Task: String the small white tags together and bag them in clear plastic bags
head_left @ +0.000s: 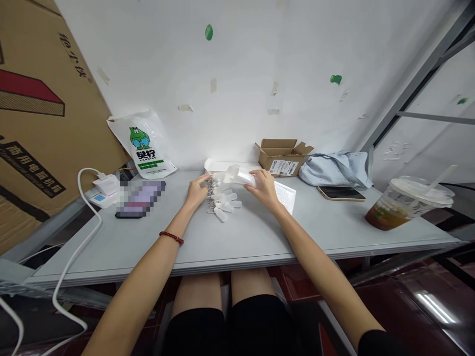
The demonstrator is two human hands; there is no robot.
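Note:
A cluster of translucent, spoon-shaped plastic swatch sticks [224, 199] with metal rings lies fanned out on the grey table, in the middle of the head view. My left hand [197, 190], with a red bead bracelet at its wrist, is closed at the ring end of the cluster; its fingertips are partly hidden. My right hand [264, 189] grips a clear-wrapped bundle of the same kind of sticks [243, 176] from the right, tilted above the table. Beneath and beside that hand lies a white bubble mailer [285, 196].
Behind stand an open cardboard box [282, 155] and a white tray-like piece [232, 165]. Rightward are a blue fabric bag [337, 168], a phone [341, 193] and an iced drink [408, 202]. Leftward are a blurred phone [141, 199], a charger [107, 184] and a plastic bag [144, 146].

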